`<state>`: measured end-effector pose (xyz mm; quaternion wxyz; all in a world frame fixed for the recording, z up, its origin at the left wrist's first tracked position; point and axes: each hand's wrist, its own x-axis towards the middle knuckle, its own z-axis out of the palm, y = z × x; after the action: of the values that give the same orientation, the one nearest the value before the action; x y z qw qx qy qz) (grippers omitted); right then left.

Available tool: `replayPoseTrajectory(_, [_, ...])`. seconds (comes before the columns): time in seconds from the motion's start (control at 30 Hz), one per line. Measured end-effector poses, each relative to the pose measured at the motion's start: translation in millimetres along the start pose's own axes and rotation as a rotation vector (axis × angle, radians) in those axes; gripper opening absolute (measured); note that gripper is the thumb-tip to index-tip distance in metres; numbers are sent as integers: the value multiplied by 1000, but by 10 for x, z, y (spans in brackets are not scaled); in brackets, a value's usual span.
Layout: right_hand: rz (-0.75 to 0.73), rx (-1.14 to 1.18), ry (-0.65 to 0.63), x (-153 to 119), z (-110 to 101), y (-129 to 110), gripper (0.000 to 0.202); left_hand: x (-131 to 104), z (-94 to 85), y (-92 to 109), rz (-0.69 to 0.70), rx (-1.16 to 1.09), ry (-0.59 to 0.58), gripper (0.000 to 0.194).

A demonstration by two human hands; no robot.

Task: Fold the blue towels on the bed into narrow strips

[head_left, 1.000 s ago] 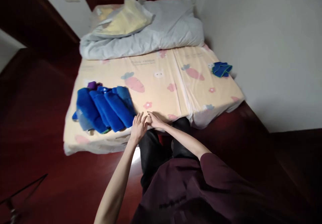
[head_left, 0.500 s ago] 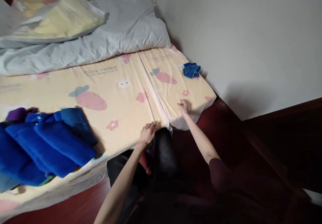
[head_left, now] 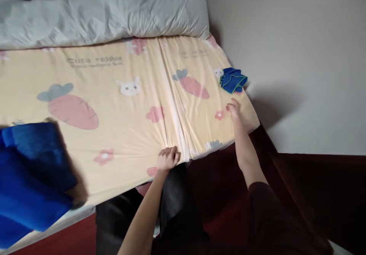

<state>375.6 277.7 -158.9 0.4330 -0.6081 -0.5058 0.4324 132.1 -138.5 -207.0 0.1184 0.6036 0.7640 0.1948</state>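
Note:
The yellow bedsheet (head_left: pixel 137 133), printed with carrots and rabbits, covers the bed in front of me. My left hand (head_left: pixel 168 158) is at its front edge, fingers curled into the cloth, and creases fan out from that spot. Farther right, my right hand (head_left: pixel 233 108) is over the sheet with its fingers apart and nothing in them. Just beyond those fingers lies a crumpled blue cloth (head_left: pixel 233 80) with green edging, near the bed's right side. Whether my right fingertips touch the sheet, I cannot tell.
Several blue towels (head_left: pixel 31 178) are piled at the left. A grey quilt (head_left: pixel 120 14) lies rumpled across the far part of the bed. Beyond the right edge stands a white wall (head_left: pixel 300 56). The floor (head_left: pixel 217 194) is dark red.
My right hand has moved up and right from the front edge, toward the blue cloth, and its fingers have opened. The view has shifted closer; my left hand stays at the edge.

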Motion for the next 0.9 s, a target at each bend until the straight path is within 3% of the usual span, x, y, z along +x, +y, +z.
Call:
replayPoseTrajectory(0.13, [107, 41, -7, 473, 145, -133, 51, -26, 53, -29, 3, 5, -17, 19])
replayPoseTrajectory(0.27, [148, 83, -32, 750, 257, -187, 41, -34, 79, -23, -21, -20, -41, 20])
replayPoseTrajectory(0.37, [113, 66, -56, 709, 364, -190, 36, -24, 71, -9, -35, -53, -38, 20])
replayPoseTrajectory(0.47, [51, 82, -51, 324, 462, -157, 40, -7, 48, 0, -31, -61, -32, 20])
replayPoseTrajectory(0.53, [24, 110, -93, -147, 467, -102, 40, 2, 36, 0, -25, -48, -29, 20])
replayPoseTrajectory(0.63, [22, 169, -140, -1145, 315, 32, 40, 0, 31, -2, -26, -22, -16, 20])
replayPoseTrajectory(0.73, [45, 169, -53, -2433, 19, 231, 41, -11, 31, 4, -18, -14, 18, 22])
replayPoseTrajectory(0.9, [123, 130, -164, -4654, -306, 795, 28, 51, -46, 53, -30, -77, 73, 20])
